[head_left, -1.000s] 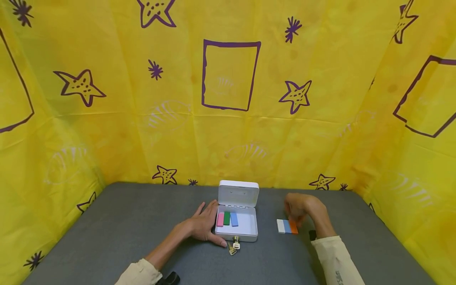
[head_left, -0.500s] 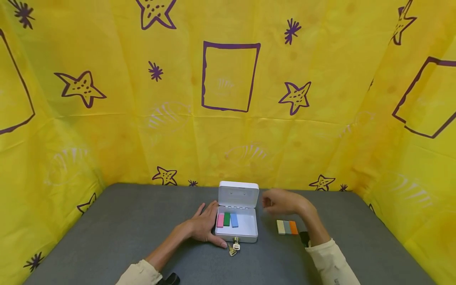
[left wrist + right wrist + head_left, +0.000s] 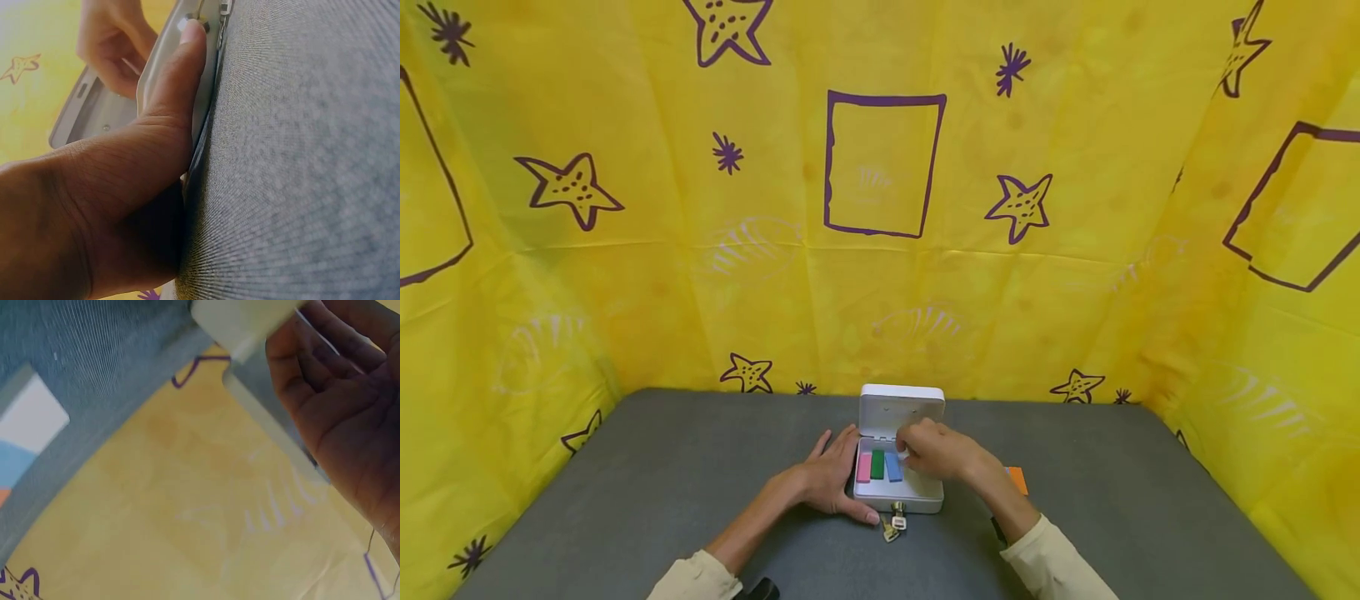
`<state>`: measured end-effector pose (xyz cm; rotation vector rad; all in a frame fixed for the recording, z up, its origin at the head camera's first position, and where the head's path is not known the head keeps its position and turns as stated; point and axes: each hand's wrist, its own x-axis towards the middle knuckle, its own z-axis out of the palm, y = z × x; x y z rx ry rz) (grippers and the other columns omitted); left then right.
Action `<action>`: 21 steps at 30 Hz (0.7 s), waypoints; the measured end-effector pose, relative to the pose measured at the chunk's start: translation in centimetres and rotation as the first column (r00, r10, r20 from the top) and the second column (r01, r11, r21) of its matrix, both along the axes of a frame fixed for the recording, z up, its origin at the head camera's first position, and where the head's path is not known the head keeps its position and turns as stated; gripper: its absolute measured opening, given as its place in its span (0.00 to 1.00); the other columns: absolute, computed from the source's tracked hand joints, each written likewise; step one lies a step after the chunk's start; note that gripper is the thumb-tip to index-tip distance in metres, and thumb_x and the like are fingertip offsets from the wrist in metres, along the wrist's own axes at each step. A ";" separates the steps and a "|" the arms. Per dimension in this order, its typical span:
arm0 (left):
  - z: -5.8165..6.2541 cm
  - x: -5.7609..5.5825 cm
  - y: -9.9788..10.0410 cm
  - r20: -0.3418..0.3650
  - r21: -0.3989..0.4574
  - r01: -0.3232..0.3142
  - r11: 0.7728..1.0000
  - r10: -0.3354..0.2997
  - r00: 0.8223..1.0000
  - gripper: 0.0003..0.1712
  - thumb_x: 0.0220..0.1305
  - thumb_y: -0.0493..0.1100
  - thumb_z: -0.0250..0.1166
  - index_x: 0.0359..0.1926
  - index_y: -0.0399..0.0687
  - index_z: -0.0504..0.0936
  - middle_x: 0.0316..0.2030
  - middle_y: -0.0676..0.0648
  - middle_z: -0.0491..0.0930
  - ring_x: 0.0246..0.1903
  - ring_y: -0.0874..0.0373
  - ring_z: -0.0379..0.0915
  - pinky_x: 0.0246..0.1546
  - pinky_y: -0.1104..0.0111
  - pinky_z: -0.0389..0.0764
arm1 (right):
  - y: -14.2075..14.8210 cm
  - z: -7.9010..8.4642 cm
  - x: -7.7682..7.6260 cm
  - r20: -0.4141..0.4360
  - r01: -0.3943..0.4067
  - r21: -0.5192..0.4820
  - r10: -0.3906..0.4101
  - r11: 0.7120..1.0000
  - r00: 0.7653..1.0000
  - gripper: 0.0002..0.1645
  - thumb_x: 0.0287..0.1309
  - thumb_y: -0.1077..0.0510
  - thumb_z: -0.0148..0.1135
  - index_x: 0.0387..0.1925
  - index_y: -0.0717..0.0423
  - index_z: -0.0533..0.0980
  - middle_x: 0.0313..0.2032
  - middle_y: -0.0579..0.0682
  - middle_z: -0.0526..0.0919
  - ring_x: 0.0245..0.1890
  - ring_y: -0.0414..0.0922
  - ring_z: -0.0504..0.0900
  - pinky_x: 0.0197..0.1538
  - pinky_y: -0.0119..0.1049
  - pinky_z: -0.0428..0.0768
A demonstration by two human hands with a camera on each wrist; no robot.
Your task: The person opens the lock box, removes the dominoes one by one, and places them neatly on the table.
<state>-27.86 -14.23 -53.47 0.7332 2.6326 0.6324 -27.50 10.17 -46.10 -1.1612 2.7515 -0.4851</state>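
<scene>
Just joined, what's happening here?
A person's left hand rests against the left side of an open white box; the right hand is over it, whether holding anything is unclear. Inside lie a pink block, a green block and a blue block. To the box's right lie a white block, second blue block and orange block.

The counter [image 3: 662,467] is matte grey, with an open white box [image 3: 921,505] standing on it. Just apart from the box, at three o'clock, a white block [image 3: 34,419], a blue block [image 3: 12,464] and an orange block [image 3: 1018,481] lie side by side. At six o'clock, keys [image 3: 891,533] seem to touch the surface, though they show too small to be sure.
</scene>
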 end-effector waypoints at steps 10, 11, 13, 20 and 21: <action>1.3 0.8 0.3 -0.012 -0.039 0.002 0.999 -0.003 1.000 0.78 0.51 0.76 0.74 0.82 0.35 0.41 0.83 0.31 0.43 0.85 0.40 0.36 0.83 0.40 0.35 | -1.5 -1.4 1.1 -0.051 0.098 0.110 -0.092 0.989 0.994 0.15 0.62 0.61 0.72 0.49 0.60 0.82 0.36 0.49 0.83 0.33 0.41 0.74 0.40 0.34 0.78; 1.0 0.7 0.2 -0.009 -0.034 0.005 0.999 -0.005 1.000 0.79 0.50 0.77 0.74 0.82 0.36 0.41 0.83 0.31 0.42 0.85 0.40 0.35 0.83 0.40 0.34 | -1.6 -1.5 1.1 -0.052 0.101 0.121 -0.095 0.987 0.994 0.16 0.62 0.60 0.73 0.50 0.59 0.82 0.36 0.49 0.83 0.33 0.41 0.74 0.40 0.34 0.78; 0.5 0.3 0.0 0.000 -0.022 0.006 1.000 -0.006 1.000 0.81 0.48 0.80 0.73 0.82 0.37 0.40 0.84 0.31 0.41 0.85 0.41 0.33 0.83 0.40 0.31 | -1.7 -1.5 1.2 -0.046 0.111 0.137 -0.106 0.984 0.993 0.18 0.61 0.60 0.74 0.51 0.59 0.82 0.38 0.49 0.83 0.34 0.40 0.74 0.41 0.34 0.80; -0.2 0.0 -0.3 -0.014 0.004 0.023 1.000 -0.023 1.000 0.84 0.45 0.86 0.68 0.82 0.38 0.40 0.83 0.31 0.41 0.85 0.39 0.33 0.82 0.38 0.31 | -1.9 -1.4 1.2 -0.054 0.123 0.156 -0.116 0.980 0.992 0.15 0.64 0.58 0.72 0.50 0.58 0.83 0.40 0.51 0.84 0.35 0.42 0.78 0.44 0.39 0.82; 0.1 0.1 -0.2 -0.007 -0.003 0.024 1.000 -0.024 1.000 0.83 0.46 0.86 0.68 0.83 0.38 0.39 0.83 0.31 0.40 0.85 0.39 0.32 0.82 0.38 0.31 | -1.9 -1.4 1.3 -0.055 0.123 0.158 -0.116 0.980 0.992 0.14 0.64 0.58 0.72 0.49 0.58 0.83 0.40 0.51 0.85 0.35 0.43 0.78 0.44 0.40 0.83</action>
